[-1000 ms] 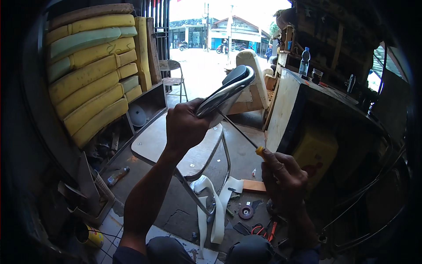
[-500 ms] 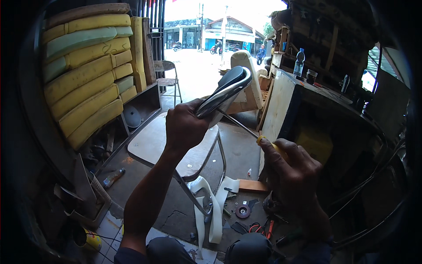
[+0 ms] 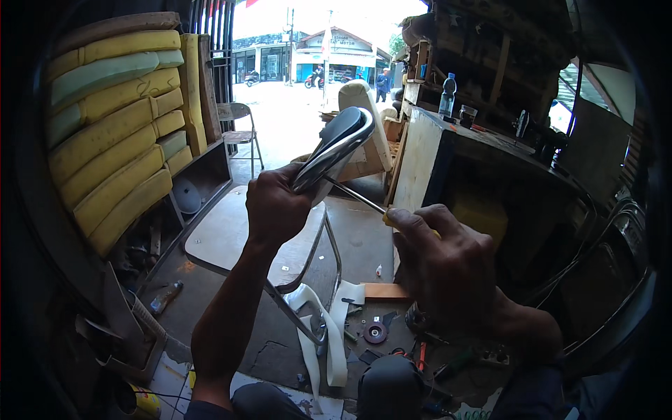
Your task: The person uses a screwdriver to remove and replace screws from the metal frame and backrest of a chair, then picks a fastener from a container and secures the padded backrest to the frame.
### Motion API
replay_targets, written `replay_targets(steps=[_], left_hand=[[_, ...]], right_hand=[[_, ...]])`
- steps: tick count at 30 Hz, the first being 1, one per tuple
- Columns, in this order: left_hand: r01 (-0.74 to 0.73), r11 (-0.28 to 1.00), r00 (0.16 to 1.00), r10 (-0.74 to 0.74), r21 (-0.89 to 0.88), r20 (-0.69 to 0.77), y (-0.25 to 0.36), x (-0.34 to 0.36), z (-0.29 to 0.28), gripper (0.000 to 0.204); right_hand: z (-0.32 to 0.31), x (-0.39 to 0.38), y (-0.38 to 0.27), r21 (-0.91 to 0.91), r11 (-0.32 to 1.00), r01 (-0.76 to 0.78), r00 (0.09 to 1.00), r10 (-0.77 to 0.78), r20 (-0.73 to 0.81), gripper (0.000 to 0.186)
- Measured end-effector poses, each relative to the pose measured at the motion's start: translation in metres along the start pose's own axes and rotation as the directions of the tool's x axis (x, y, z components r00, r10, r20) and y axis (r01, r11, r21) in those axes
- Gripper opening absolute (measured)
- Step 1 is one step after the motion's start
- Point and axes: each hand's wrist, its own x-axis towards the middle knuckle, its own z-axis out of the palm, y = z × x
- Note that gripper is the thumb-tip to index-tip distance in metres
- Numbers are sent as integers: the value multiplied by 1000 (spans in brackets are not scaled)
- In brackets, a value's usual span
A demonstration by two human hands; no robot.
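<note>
One chrome-rimmed padded backrest (image 3: 341,136) is up at approx 12 o'c in your view, dark pad toward 11, pale back toward 5. Your L hand (image 3: 278,210) is curled tight round its lower end at 7 o'c; fingertips hidden, so can't tell how far they wrap. Your R hand (image 3: 448,252) is fisted on the yellow handle of a long-shafted screwdriver (image 3: 357,195), forefinger fwd by the collar. Key relation: backrest's long axis runs approx 7 to 1 o'c, screwdriver's approx 4 to 10, so they meet nearly crosswise, shaft end at the pale back just beside your L knuckles. Tip itself hidden, can't tell what it bears on. From R hand, backrest lies at 10 o'c w/ the shaft between; L hand's nearer, touching it. Folding chair seat (image 3: 238,231) is at 7-8 o'c from backrest, partly behind your L forearm; can't tell if the two are joined. White strips (image 3: 337,364) lie at approx 6 o'c, abrasive disc (image 3: 375,332) near them at 2.
</note>
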Motion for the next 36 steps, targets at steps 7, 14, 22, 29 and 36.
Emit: replay_targets(steps=[7,14,22,29,36], left_hand=[[-14,999,1000,14,30,-9,-2,-1,3,26],[-27,999,999,28,35,-22,-5,-1,-2,23],[-32,999,999,32,10,-3,0,-1,5,22],[-41,999,999,41,8,-1,-5,2,-1,21],[-44,999,999,44,21,-6,-6,1,-4,20]], right_hand=[[30,-24,19,-181,959,219,975,-223,-2,26],[19,-2,14,620,554,-555,831,409,378,34],[26,-19,7,177,971,-163,985,171,-30,35],[20,-9,6,352,916,-193,980,194,31,33],[13,3,6,588,387,-711,702,451,552,29]])
